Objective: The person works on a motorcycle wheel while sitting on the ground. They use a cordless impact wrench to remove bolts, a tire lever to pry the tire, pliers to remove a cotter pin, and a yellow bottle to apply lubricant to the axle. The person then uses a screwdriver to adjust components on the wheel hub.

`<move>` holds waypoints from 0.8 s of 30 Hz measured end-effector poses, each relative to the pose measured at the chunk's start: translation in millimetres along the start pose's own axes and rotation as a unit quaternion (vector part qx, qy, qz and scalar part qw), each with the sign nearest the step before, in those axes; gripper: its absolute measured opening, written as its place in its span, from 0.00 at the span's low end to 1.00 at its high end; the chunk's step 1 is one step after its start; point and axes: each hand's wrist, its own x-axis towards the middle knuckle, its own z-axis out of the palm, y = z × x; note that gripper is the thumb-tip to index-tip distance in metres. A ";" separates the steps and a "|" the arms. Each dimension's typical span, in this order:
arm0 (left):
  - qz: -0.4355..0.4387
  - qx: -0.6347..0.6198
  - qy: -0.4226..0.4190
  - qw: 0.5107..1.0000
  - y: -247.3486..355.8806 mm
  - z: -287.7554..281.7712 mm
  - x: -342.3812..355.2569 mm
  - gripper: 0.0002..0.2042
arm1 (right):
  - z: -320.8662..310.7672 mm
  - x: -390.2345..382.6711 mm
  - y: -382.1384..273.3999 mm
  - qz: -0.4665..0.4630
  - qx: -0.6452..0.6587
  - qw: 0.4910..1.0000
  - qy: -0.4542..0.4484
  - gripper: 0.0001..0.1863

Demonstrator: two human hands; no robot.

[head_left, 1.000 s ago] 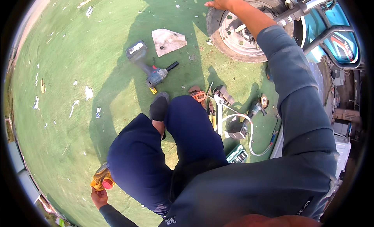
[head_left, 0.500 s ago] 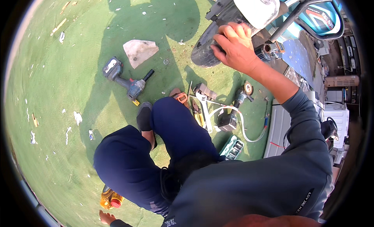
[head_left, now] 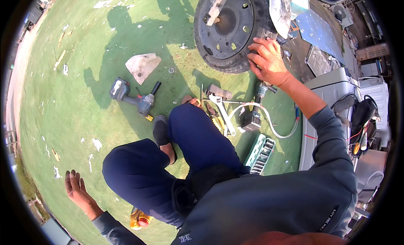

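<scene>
One wheel, black rubber on a round, pierced dark-metal disc, top, right of centre; right hand half-curled over its tread, holding. Left hand loosely extended, empty. One steel spanner, one oblong socket case.

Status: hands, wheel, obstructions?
Right hand touching wheel, at its tyre. Left hand open, empty, out to side. Possible obstacles: impact wrench, adjustable wrench on green ground.

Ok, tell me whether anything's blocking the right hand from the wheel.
Nothing visible is: the right hand appears to rest right on the edge of the wheel. The grinder lies on the near side, not between them.
</scene>
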 end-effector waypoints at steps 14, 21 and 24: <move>0.099 0.006 -0.258 0.961 123.6 127.1 -56.1 0.18 | 95.5 -202.0 -198.7 0.312 0.299 0.756 -0.492 0.18; 0.119 0.039 -0.301 0.946 153.7 134.9 -88.4 0.18 | 148.8 -188.8 -248.1 0.441 0.311 0.757 -0.368 0.15; 0.140 0.032 -0.337 0.930 164.2 155.0 -103.9 0.18 | 178.3 -186.0 -246.8 0.444 0.302 0.768 -0.349 0.16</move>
